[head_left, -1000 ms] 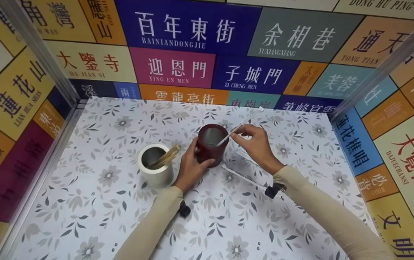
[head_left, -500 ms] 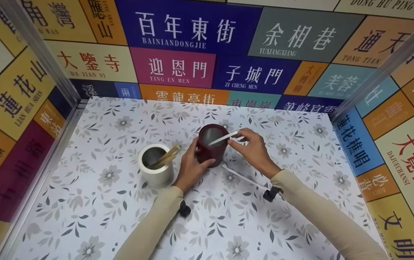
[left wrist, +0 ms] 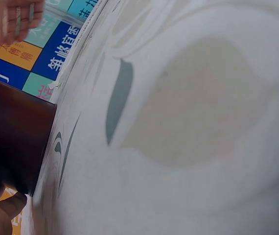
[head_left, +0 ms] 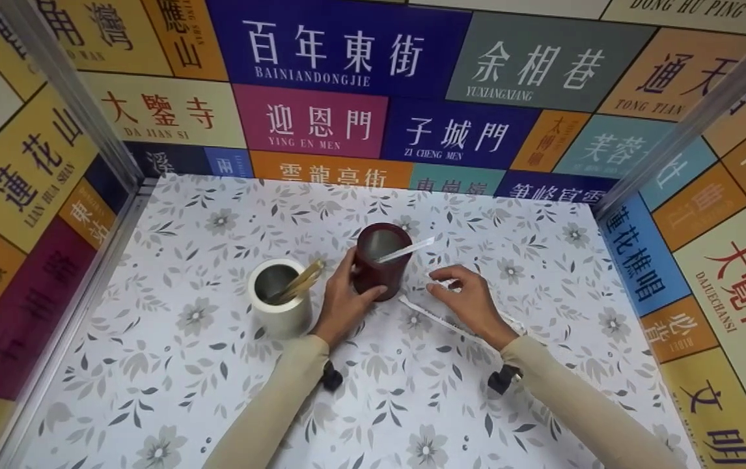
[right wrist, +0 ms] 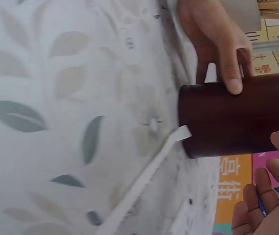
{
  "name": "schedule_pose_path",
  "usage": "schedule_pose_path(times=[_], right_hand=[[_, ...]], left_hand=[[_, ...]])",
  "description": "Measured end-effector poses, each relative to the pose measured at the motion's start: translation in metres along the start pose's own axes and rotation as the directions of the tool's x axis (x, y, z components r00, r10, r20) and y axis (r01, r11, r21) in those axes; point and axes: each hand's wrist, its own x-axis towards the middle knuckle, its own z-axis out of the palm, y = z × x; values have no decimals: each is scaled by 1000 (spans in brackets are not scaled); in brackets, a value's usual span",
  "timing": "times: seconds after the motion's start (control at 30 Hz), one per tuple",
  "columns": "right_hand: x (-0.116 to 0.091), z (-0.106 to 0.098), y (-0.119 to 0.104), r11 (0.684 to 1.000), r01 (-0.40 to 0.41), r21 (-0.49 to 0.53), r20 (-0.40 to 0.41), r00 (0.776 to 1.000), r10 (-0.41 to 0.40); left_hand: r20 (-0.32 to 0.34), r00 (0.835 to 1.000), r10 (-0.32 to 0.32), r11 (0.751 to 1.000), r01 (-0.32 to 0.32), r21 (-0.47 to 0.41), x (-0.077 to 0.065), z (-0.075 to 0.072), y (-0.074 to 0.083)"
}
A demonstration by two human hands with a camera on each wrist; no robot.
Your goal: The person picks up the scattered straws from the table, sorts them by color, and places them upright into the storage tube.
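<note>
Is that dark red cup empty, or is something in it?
Not empty: in the head view, a white strip slants out of the dark red cup, one end inside, the other past the rim.

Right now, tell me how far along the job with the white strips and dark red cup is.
Done: one white strip leans in the dark red cup. In hand: the left hand grips the cup; the right hand holds nothing. Left, it seems: at least one loose strip lies on the table.
</note>
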Motion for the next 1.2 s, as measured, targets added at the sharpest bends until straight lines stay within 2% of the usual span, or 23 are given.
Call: schedule_pose_path(times=[0.07, 0.3, 0.43, 0.63, 0.73, 0.97, 1.2], right_hand=[[-6, -3, 14, 1000, -20, -1, 5, 1000, 20], [-35, -11, 41, 996, -84, -13, 42, 996, 84], [-48, -13, 57, 997, -48, -59, 21, 999, 49], [-56, -11, 73, 987, 51, -151, -17, 998, -54], [-57, -9, 77, 981, 78, -180, -4, 997, -80], [-57, -7, 75, 961, 93, -261, 61, 995, -80], [-57, -6, 74, 943, 132, -307, 72, 991, -115]], left_hand=[[-1, 1000, 2, 1000, -2, -6, 0, 0, 0], [-1, 1000, -4, 1000, 4, -8, 1, 1, 1], [-6, 1000, -7, 1000, 7, -2, 1, 0, 2], [-10, 1000, -16, 1000, 16, -24, 1, 0, 2], [-8, 1000, -19, 999, 19, -33, 0, 0, 2], [-14, 1000, 3, 1000, -4, -30, 0, 0, 0], [-10, 1000, -6, 999, 6, -42, -1, 1, -1]])
